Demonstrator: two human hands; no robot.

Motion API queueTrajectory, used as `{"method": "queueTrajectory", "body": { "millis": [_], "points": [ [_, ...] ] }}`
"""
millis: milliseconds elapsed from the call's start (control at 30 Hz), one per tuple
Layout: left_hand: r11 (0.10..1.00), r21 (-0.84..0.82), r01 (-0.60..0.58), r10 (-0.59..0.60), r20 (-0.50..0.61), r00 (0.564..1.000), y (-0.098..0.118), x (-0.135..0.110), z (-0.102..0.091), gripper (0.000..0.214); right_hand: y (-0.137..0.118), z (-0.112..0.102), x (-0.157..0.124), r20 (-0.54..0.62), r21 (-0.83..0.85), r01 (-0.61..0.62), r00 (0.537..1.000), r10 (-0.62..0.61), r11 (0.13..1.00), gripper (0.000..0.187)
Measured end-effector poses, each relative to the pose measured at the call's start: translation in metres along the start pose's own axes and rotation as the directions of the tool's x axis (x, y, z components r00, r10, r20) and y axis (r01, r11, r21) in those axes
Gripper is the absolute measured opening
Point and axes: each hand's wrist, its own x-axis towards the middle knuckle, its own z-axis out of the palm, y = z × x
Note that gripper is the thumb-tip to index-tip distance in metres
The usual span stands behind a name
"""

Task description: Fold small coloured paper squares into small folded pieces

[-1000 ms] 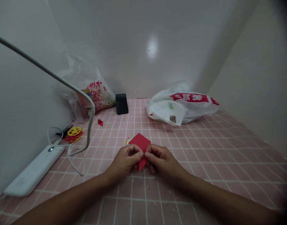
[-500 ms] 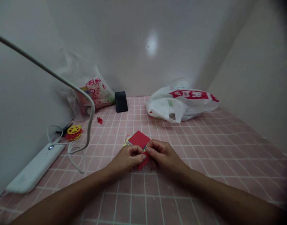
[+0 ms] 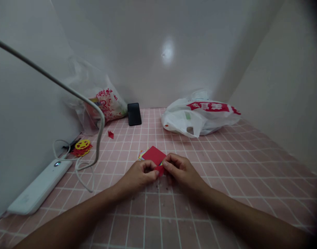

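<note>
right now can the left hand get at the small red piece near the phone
Probably yes: nothing seems to stand between the left hand and the small red piece; the white cable hangs left of it. The hand pinches red paper, though, which may need releasing.

Bare left hand (image 3: pixel 141 175), bare right hand (image 3: pixel 183 171); left forearm (image 3: pixel 78 212), right forearm (image 3: pixel 238 212) bare, tapering.

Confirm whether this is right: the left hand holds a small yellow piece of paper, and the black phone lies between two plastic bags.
Wrong colour: the head view shows that the left hand holds a small red piece of paper. The black phone does lie between the left bag and the right bag.
</note>
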Motion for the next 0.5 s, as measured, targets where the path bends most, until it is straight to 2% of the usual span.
{"method": "queueTrajectory", "body": {
  "millis": [133, 300, 500],
  "points": [
    [0.996, 0.085, -0.033, 0.03, 0.037, 0.999, -0.001, 0.002, -0.002, 0.013, 0.004, 0.001, 0.001, 0.095, 0.01, -0.068, 0.993, 0.066, 0.998, 0.029],
    [1.0, 0.001, -0.03, 0.03, -0.015, 0.999, 0.004, 0.003, -0.007, 0.022, 0.004, 0.001, 0.001, 0.032, 0.093, -0.078, 0.997, 0.075, 0.993, 0.032],
    [0.992, -0.117, -0.049, 0.036, -0.113, 0.993, 0.003, 0.006, -0.012, 0.031, 0.0, 0.002, 0.002, 0.046, 0.17, -0.103, 0.994, 0.096, 0.98, 0.032]
  ]
}}
